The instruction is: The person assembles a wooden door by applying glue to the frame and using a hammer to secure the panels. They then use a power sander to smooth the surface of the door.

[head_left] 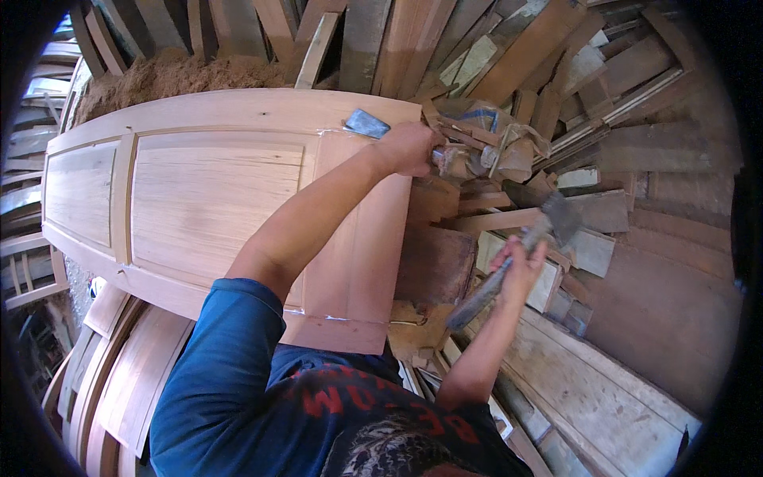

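Observation:
A pale wooden panel door [342,230] lies in front of me, its framed panels facing up. My left hand [409,149] is closed in a fist at the door's right end, near the far corner. A small greyish end [436,157] shows beside that fist, but I cannot make out what the hand holds. On the door just left of the fist rests a blue-grey block [366,123]. To the right, off the door, my right hand [518,269] grips the handle of a hammer [485,296]. Its dark head points up and away, smeared by motion.
Sawdust [175,78] is heaped behind the door, with upright boards beyond. Offcuts and plastic bags [517,155] lie jumbled past its right end. A long plank [588,374] lies at the lower right. Curved wooden panels [143,381] stand at the near left.

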### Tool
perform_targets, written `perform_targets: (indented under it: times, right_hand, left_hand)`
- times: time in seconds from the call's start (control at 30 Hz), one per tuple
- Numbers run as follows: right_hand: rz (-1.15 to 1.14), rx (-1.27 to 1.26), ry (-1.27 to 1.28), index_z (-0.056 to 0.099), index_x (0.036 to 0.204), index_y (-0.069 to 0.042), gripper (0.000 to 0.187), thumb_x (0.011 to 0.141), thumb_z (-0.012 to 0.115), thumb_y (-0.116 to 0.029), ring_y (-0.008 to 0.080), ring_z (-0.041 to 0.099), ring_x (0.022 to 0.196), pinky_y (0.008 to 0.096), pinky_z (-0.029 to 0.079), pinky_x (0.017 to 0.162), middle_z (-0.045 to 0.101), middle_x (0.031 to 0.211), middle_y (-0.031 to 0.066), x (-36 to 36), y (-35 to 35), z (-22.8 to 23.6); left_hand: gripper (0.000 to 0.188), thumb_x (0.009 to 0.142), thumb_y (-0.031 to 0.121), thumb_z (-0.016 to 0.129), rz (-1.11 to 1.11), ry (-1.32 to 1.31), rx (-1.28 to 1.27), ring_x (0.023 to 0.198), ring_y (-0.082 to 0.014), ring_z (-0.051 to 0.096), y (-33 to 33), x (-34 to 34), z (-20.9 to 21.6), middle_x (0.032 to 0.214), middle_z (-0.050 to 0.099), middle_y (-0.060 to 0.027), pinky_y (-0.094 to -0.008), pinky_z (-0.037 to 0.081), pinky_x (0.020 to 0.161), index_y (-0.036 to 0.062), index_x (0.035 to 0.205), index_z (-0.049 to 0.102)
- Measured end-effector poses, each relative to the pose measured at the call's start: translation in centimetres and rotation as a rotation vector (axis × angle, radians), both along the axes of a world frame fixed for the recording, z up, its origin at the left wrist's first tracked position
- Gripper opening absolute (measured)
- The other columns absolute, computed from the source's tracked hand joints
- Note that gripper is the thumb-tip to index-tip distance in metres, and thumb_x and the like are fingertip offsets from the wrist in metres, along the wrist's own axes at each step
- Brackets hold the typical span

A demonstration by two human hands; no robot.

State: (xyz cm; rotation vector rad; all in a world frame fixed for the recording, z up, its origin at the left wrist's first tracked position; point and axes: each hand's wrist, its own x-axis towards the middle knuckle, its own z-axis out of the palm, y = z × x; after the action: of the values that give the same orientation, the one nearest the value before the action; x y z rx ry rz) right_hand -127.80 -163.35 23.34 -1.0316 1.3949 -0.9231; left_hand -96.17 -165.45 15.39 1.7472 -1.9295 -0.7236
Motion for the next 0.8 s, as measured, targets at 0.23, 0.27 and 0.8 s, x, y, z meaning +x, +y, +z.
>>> perform_targets:
  times: [0.23, 0.27, 0.8]
  right_hand:
    - [-0.38, -0.112, 0.097, 0.034, 0.129, -0.006, 0.046, 0.095, 0.066, -0.009, 0.0221, 0.062, 0.06, 0.038, 0.055, 0.053, 0.058, 0.077, 0.0094, 10.0, 2.5, -1.8]
    - [-0.127, -0.048, 0.255, 0.037, 0.127, -0.006, 0.043, 0.096, 0.065, -0.01, 0.02, 0.062, 0.057, 0.0387, 0.054, 0.049, 0.059, 0.076, 0.0093, 10.2, 3.7, -7.1]
    - [0.37, 0.342, 0.106, 0.05, 0.112, -0.014, 0.024, 0.1, 0.069, -0.021, 0.0124, 0.05, 0.048, 0.0279, 0.042, 0.04, 0.052, 0.07, 0.0016, 4.5, 20.3, -2.0]
  left_hand:
    - [0.037, 0.07, 0.014, 0.074, -0.064, -0.04, 0.066, 0.096, -0.0429, 0.071, -0.5, 0.1, -1.6, 0.097, 0.075, -0.0217, -0.0528, 0.056, 0.087, 0.009, 0.106, 0.076]
    - [0.037, 0.07, 0.015, 0.075, -0.072, -0.07, 0.037, 0.097, -0.0429, 0.071, -0.8, 0.4, -2.3, 0.098, 0.075, -0.0217, -0.0527, 0.056, 0.086, 0.009, 0.106, 0.075]
    - [0.014, 0.076, 0.008, 0.069, 0.421, 0.149, 0.005, 0.082, -0.0418, 0.069, 35.4, 5.5, 6.8, 0.081, 0.068, -0.0161, -0.0545, 0.055, 0.075, 0.0073, 0.088, 0.064]
